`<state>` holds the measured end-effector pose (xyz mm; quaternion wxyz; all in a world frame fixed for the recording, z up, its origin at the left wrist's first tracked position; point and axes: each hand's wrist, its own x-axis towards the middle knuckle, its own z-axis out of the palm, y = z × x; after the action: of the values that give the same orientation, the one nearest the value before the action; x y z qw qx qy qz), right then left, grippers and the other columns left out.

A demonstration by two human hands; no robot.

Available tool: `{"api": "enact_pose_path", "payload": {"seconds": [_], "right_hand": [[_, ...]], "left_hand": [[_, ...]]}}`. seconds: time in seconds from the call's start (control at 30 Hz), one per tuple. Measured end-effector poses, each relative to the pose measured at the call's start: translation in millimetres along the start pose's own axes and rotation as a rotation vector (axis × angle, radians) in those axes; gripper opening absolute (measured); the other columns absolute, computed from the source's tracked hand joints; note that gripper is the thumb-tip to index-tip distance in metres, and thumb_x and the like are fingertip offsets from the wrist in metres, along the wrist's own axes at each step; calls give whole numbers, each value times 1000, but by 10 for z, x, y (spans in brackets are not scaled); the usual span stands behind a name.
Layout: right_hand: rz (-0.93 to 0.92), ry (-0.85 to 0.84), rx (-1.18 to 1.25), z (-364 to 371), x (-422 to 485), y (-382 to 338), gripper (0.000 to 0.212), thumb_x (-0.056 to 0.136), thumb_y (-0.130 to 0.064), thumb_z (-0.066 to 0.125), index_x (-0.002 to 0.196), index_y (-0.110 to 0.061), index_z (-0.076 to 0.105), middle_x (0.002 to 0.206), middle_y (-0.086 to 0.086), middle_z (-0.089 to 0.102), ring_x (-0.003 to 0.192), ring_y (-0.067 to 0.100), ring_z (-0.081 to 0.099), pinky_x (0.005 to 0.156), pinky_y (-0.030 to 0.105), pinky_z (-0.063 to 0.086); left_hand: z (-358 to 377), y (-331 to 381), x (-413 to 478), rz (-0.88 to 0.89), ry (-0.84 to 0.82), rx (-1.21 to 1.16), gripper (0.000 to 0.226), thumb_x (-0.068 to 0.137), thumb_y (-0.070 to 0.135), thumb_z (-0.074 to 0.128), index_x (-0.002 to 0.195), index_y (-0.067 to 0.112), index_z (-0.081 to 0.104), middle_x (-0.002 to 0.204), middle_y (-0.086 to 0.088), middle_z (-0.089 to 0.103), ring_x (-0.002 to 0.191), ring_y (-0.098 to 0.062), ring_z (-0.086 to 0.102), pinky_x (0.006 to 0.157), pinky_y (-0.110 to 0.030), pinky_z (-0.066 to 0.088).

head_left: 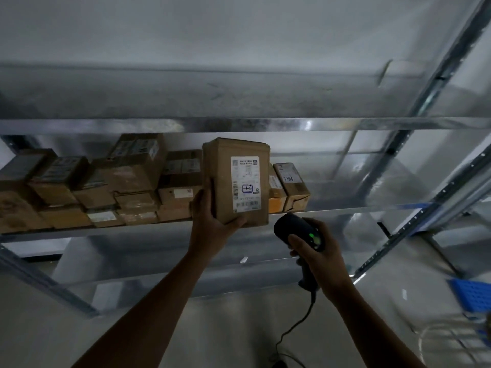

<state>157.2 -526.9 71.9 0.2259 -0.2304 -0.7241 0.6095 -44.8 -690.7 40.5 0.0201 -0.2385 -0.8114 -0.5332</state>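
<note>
My left hand (210, 216) grips a brown cardboard parcel (223, 166) by its lower left corner and holds it upright in front of the metal shelf (345, 205). A white shipping label (245, 181) with barcodes faces me. My right hand (318, 251) holds a black handheld barcode scanner (292, 228) just below and right of the parcel, its head near the parcel's bottom edge. A green light glows on the scanner's back. Its cable (297, 322) hangs down between my arms.
Several cardboard parcels (106, 187) crowd the shelf's left half, and two small ones (289, 185) stand right of the held parcel. The shelf's right half is bare metal. Perforated rack uprights (414, 224) rise at the right. A blue crate (473, 296) sits at the lower right.
</note>
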Motion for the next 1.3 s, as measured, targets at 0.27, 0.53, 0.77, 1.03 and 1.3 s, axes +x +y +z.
{"api": "enact_pose_path", "payload": {"seconds": [0.27,0.53,0.77,1.03,1.3], "right_hand": [[16,-26,3,-80,-129,14,52,80,-37,73,127,-23,56,114,9,68,76,23,71,66,32,59],[29,-28,18,-75,-182,53,50,80,-36,74,125,-22,57,109,12,68,72,24,68,64,31,59],[54,-34,49,-96,-255,107,46,86,-37,78,126,-24,57,109,10,68,74,24,69,66,33,59],[49,-46,18,-156,-290,120,47,84,-39,77,125,-25,58,110,8,68,78,28,70,70,37,60],[64,-36,35,-220,-261,113,47,80,-36,74,122,-24,58,109,12,67,76,27,69,68,36,60]], "left_hand": [[37,-47,-2,66,-10,125,129,70,54,90,164,39,3,162,0,18,148,-30,27,105,-59,50],[46,-93,-47,103,29,192,124,69,46,94,163,29,14,162,-11,25,148,-34,30,113,-59,44],[2,-105,-91,88,16,193,132,68,54,91,159,53,-5,164,-4,16,150,-33,25,106,-63,48],[69,-163,-205,38,-25,188,130,69,45,94,163,43,3,164,-10,18,150,-34,26,111,-59,44],[166,-135,-196,8,-45,212,123,71,37,95,164,25,16,162,-10,25,150,-32,27,117,-54,38]]}}
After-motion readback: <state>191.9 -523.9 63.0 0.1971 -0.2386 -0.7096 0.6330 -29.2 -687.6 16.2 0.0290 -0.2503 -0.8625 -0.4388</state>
